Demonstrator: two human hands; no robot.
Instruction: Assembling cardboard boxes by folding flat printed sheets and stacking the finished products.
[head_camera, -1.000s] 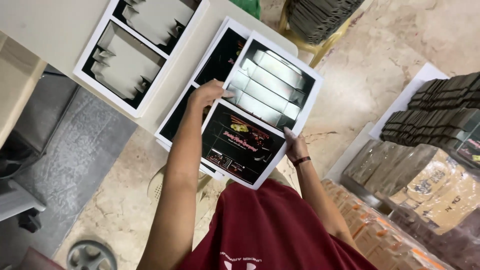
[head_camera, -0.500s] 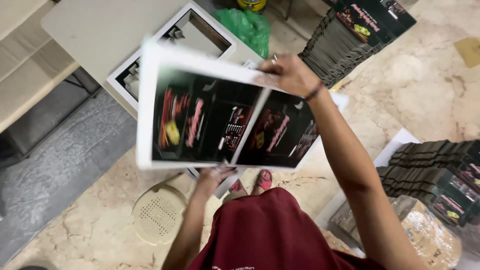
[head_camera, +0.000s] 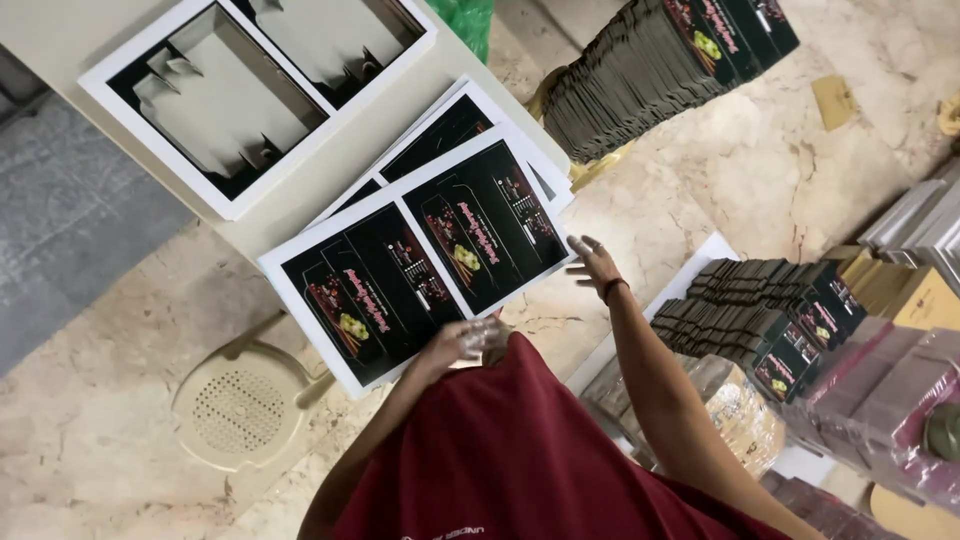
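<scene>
A printed sheet (head_camera: 420, 265) is laid at the table (head_camera: 80, 30) edge, its near end overhanging open floor. Its lower edge is pinched by the left hand (head_camera: 455, 345), seemingly; blur hides the fingers. The right hand (head_camera: 597, 265) is spread open just beside its right corner. Black box designs are shown, white-bordered

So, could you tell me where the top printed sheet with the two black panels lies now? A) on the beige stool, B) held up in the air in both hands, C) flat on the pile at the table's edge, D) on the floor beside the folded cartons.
C: the printed sheet lies flat on the pile at the edge of the table, with the left hand on its near edge and the right hand open beside its corner.
</scene>
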